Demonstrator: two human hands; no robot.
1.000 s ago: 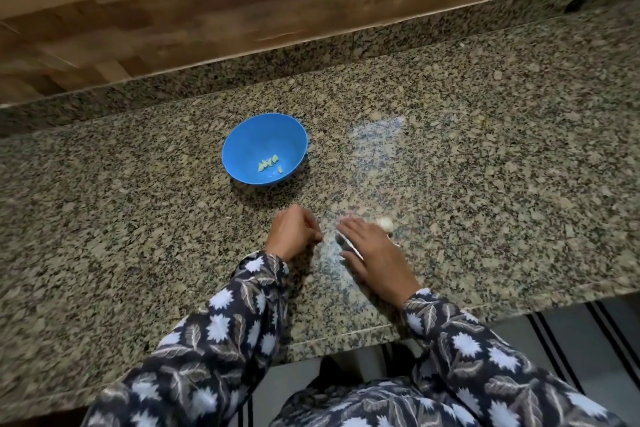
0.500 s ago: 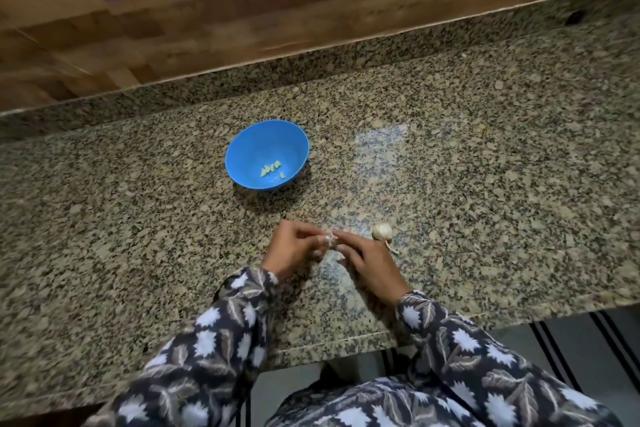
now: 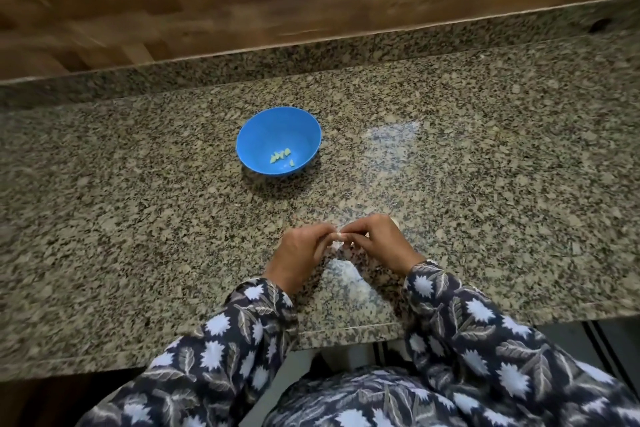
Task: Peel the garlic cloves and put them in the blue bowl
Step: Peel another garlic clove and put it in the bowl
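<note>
While a few peeled cloves lie at the bottom of the blue bowl, far back on the counter, one more garlic clove is held close by. The left hand and right hand meet near the front edge, fingers curled, both pinching this small white clove between them. So the job looks partly done: this clove needs its skin off, then a drop in the bowl. How many more wait, I cannot tell.
</note>
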